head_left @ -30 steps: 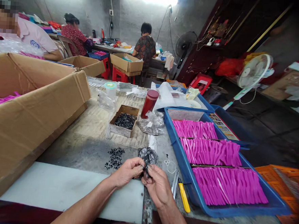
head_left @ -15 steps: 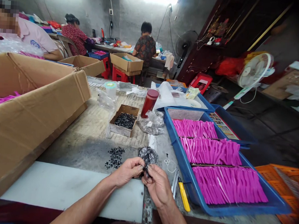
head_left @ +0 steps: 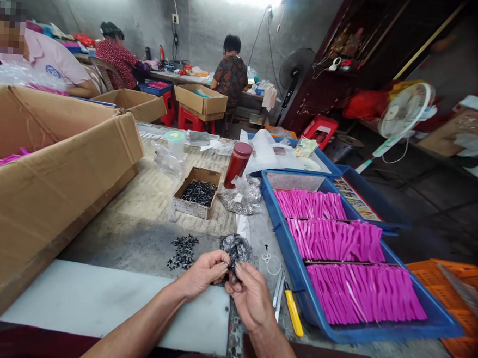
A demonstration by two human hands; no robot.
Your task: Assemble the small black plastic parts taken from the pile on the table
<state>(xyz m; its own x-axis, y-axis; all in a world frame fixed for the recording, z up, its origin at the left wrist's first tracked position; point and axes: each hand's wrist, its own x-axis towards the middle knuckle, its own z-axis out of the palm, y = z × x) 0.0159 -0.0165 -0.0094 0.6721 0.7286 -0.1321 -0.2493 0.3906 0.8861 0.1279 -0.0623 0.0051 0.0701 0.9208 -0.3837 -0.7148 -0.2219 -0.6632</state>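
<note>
Observed at the near edge of the table: my left hand (head_left: 205, 272) and my right hand (head_left: 251, 297) are brought together above the white board (head_left: 103, 300), thumbs and forefingers of both pinched onto one small black piece (head_left: 231, 268). It is too small and too covered by my fingers for its form to be made out. Touching my fingertips on the far side lies a crinkled clear plastic bag (head_left: 237, 247) with dark contents. Just to its left, a loose heap of small black clips (head_left: 182, 251) rests on the bare table top, apart from both hands. Further back stands a shallow brown cardboard box (head_left: 199, 192), still well stocked with the same black parts. To my right, the blue plastic tray (head_left: 294, 270) holds bright pink strips (head_left: 337, 240) in three full rows, and a yellow-handled tool (head_left: 294, 312) lies untouched against its near wall. To my left, the large brown cardboard carton (head_left: 58, 188) shows a few pink items at its edge; its fill level is hidden. Assessment: one piece is in hand, the heap, bag and box show plenty of black parts unhandled, and the tray appears undisturbed, so I judge the bulk of the work outstanding.
</note>
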